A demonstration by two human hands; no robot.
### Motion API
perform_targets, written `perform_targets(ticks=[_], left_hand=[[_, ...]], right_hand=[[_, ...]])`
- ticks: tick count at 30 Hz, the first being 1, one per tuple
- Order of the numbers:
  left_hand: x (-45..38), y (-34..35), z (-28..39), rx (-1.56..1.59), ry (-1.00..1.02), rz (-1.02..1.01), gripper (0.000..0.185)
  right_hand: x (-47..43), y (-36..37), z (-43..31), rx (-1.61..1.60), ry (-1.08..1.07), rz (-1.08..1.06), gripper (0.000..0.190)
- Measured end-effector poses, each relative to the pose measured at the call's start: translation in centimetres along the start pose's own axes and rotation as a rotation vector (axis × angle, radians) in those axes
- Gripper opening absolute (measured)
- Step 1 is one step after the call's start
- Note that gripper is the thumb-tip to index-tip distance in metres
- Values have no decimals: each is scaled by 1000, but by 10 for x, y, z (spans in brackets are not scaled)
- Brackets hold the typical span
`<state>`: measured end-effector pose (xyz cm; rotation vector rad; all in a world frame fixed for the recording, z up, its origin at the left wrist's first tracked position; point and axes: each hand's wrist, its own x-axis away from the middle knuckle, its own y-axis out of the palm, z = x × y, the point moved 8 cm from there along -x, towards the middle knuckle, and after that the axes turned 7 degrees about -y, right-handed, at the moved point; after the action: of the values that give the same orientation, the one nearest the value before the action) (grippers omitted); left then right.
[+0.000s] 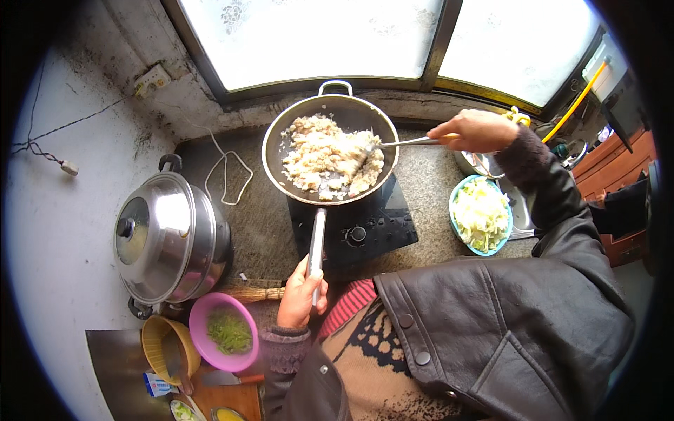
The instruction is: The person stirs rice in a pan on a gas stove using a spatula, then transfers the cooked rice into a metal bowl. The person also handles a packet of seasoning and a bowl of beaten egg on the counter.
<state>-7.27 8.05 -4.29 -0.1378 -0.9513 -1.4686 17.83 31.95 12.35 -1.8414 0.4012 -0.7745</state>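
Observation:
A dark frying pan [274, 152] with a long metal handle sits over a black induction cooker [363, 247]. Crumbly, pale food [326, 150], perhaps rice or minced meat, lies in the pan. My left hand [303, 297] grips the pan's handle, close to my body. From the right, my right hand [474, 131] holds a metal spatula [408, 142] by its handle; its blurred blade is in the food at the pan's right side. Below my right forearm stands a light blue bowl [453, 210] of chopped cabbage-like leaves.
A lidded steamer pot [174, 242] stands left of the cooker. Nearer are a pink bowl [197, 326] of cut greens, a yellow basket [152, 337], a knife [224, 378] and a cutting board [237, 397]. A window frame [316, 84] borders the back; a metal pot [466, 166] is at right.

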Motion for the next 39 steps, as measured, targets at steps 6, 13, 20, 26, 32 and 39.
perform_targets(ticks=[6, 13, 20, 26, 32, 39], left_hand=[[0, 0, -1, 10, 1, 10, 46], [-2, -1, -2, 5, 4, -4, 50], [0, -1, -3, 16, 23, 7, 53], [-3, 1, -3, -30, 26, -38, 55], [2, 0, -2, 39, 29, -13, 51], [-3, 4, 0, 14, 20, -45, 50]], right_hand=[[-30, 8, 28, -327, 156, -105, 39], [-57, -33, 66, -540, 341, -181, 21], [-128, -68, 72, -143, 398, -349, 23], [-209, -64, 64, 372, 66, -213, 26], [-173, -62, -20, 394, -336, -56, 22], [-139, -116, 9, 720, -78, -16, 22]])
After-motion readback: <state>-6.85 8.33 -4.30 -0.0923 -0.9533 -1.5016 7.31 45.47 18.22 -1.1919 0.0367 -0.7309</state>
